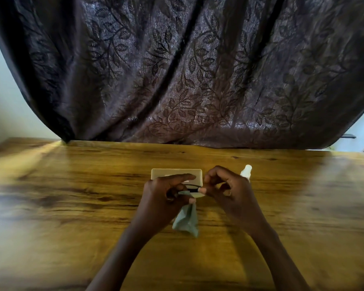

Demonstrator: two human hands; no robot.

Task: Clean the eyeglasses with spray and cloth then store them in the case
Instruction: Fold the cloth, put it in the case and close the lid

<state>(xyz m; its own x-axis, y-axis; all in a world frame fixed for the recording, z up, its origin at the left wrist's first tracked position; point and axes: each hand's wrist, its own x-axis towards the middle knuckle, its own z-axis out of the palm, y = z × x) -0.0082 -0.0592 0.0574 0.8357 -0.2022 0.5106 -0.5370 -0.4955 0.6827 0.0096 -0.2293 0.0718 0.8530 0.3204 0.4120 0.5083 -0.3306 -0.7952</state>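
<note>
The dark-framed eyeglasses [192, 188] are held between both hands above the wooden table; only a bit of frame and lens shows. My left hand [166, 196] pinches a grey-green cloth [186, 220] against the glasses, and the cloth's loose end hangs down toward the table. My right hand [227, 192] pinches the right side of the glasses with fingers curled. A beige case [176, 172] lies flat just behind the hands. A small white spray bottle [246, 172] stands behind my right hand, partly hidden by it.
The wooden table [72, 196] stretches wide to both sides and toward me. A dark leaf-patterned curtain [187, 70] hangs along its far edge. Pale wall shows at the far left and right.
</note>
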